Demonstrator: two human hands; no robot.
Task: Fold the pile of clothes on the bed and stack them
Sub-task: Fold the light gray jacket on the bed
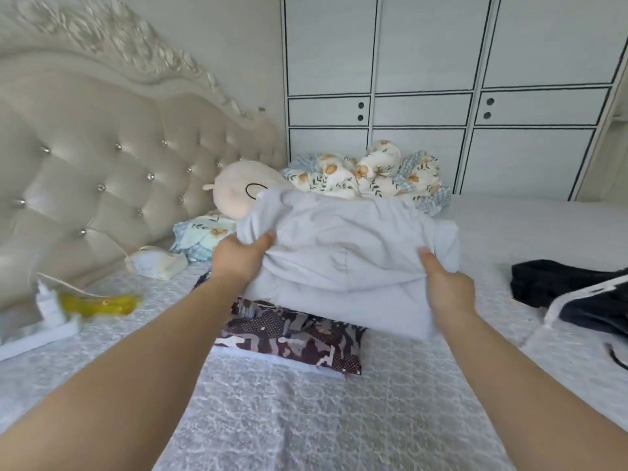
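Both hands clamp on a soft, pale grey garment [343, 253], folded into a thick, rumpled rectangle. The left hand [238, 258] pinches its left edge, thumb on top; the right hand [448, 287] grips its right edge the same way. The garment hangs just above a flat folded camouflage-print garment [292, 338] lying on the bed [306, 419], whose cover has a crinkled, lacy texture. A crumpled black garment [557, 282] lies to the right, and a tufted, button-studded headboard [102, 171] stands at the left.
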